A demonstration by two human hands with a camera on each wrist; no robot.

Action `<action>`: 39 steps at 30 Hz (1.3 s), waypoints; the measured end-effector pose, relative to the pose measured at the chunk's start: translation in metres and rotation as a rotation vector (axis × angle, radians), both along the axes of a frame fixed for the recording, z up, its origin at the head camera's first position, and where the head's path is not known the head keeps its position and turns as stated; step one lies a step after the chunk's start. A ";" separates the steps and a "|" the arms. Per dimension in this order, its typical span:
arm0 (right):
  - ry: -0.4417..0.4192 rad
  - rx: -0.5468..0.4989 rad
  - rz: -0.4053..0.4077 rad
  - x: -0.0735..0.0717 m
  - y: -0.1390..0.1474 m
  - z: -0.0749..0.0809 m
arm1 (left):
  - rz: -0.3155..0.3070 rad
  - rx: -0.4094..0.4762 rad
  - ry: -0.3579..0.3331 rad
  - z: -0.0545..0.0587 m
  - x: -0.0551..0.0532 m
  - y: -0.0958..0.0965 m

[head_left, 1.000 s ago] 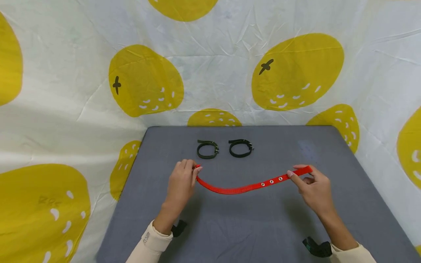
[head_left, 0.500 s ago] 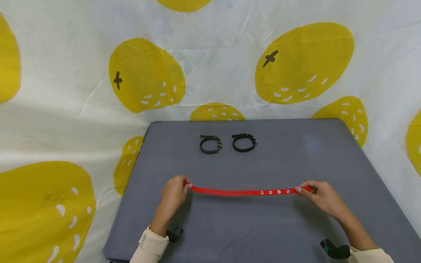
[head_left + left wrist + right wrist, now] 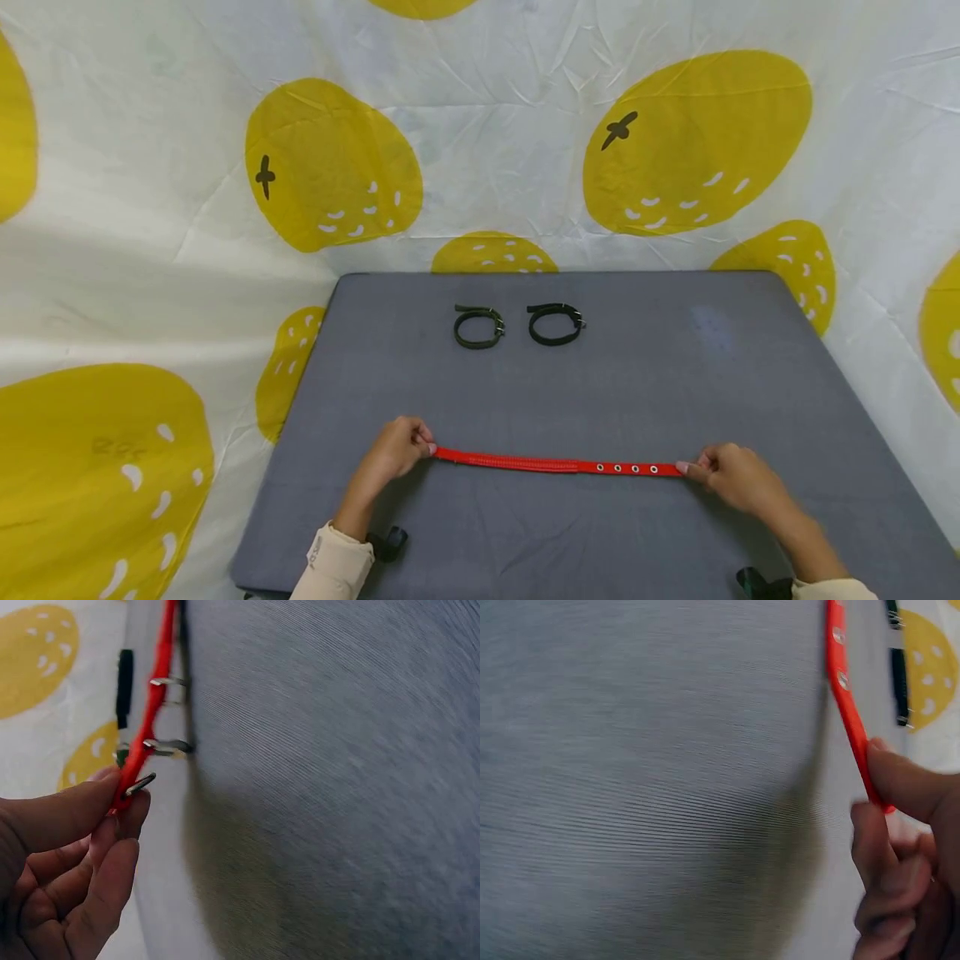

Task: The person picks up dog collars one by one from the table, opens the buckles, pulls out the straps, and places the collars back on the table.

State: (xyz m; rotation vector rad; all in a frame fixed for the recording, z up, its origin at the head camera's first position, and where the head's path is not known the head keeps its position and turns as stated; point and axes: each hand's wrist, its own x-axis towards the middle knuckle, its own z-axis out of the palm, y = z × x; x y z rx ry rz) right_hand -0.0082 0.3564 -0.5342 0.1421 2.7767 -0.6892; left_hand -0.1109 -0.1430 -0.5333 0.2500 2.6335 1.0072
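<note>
A red collar (image 3: 525, 463) is stretched out nearly straight between both hands, low over the grey table. My left hand (image 3: 399, 448) pinches its buckle end between thumb and fingers; in the left wrist view metal hardware (image 3: 159, 745) juts from the red strap (image 3: 155, 694). The other end, with several metal eyelets (image 3: 635, 469), is pinched by my right hand (image 3: 738, 479). In the right wrist view the thumb (image 3: 904, 780) presses the strap tip (image 3: 866, 769) against the fingers. Whether the collar's middle touches the table cannot be told.
Two dark collars, the left one (image 3: 478, 328) and the right one (image 3: 555, 325), lie buckled into loops near the back of the grey table (image 3: 645, 392). A white cloth (image 3: 495, 167) with yellow fruit shapes hangs behind and around the table.
Both hands have come down and nearer to me with the red collar. Its sag has straightened out, and my right hand has shifted to the strap's very tip. The dark collars stay put.
</note>
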 end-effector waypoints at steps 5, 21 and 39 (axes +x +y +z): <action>-0.011 0.080 -0.051 0.005 -0.002 -0.012 | 0.031 -0.059 0.018 -0.006 -0.003 -0.004; 0.067 0.133 -0.120 0.006 -0.006 -0.024 | 0.056 -0.388 0.014 -0.001 -0.003 -0.009; 0.062 0.137 -0.157 0.005 -0.004 -0.021 | -0.061 -0.137 -0.107 -0.003 -0.004 -0.021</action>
